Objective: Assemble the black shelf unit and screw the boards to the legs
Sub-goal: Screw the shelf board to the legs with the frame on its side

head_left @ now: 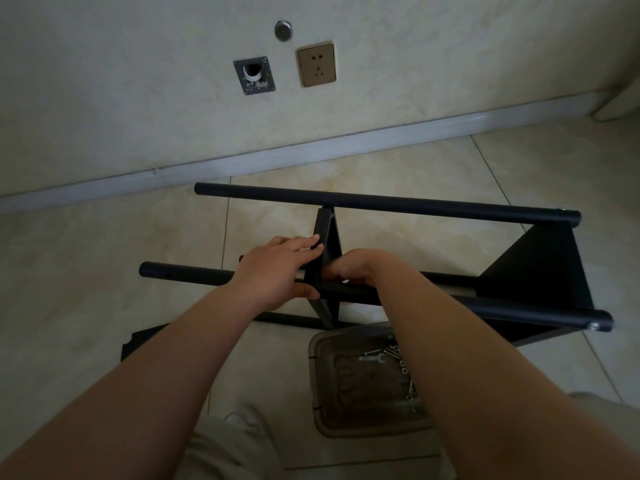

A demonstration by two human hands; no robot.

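The black shelf unit lies on its side on the tiled floor. A far leg tube and a near leg tube run left to right. One black board stands at their right end. A middle board stands edge-on between the tubes. My left hand grips this middle board and the near tube where they meet. My right hand is curled at the same joint on the board's right side; what its fingers hold is hidden.
A clear plastic tray with several screws and a small wrench sits on the floor below the frame. A loose black board lies at lower left. The wall with a socket and baseboard runs behind.
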